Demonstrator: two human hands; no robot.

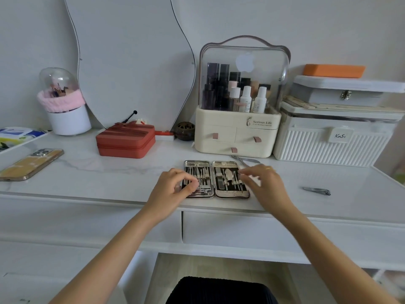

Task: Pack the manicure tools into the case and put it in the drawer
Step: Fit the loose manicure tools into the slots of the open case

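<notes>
- A white dressing table [109, 172] with a marbled top is seen from above; two closed drawers [230, 229] are set in its front edge.
- A wavy-edged mirror [131, 62] is leaned against the wall at the back.
- A cream cosmetics organiser [237, 137] with a clear domed lid is placed right of the mirror; a white ribbed box [328, 148] is set beside it.
- A red zipped case [126, 140] is located left of the organiser.
- A phone [30, 164] is laid face down at the far left.
- The manicure case [215, 178] is laid open and flat near the table's front edge, with tools strapped in both halves.
- The left hand [173, 189] is held over the case's left half, fingers curled, thumb and forefinger pressed together; whether a tool is pinched cannot be told.
- The right hand [263, 185] is held over the right half, fingers loosely spread, blurred.
- Nippers [246, 160] are laid just behind the case.
- A nail clipper [317, 190] is laid well to the right.
</notes>
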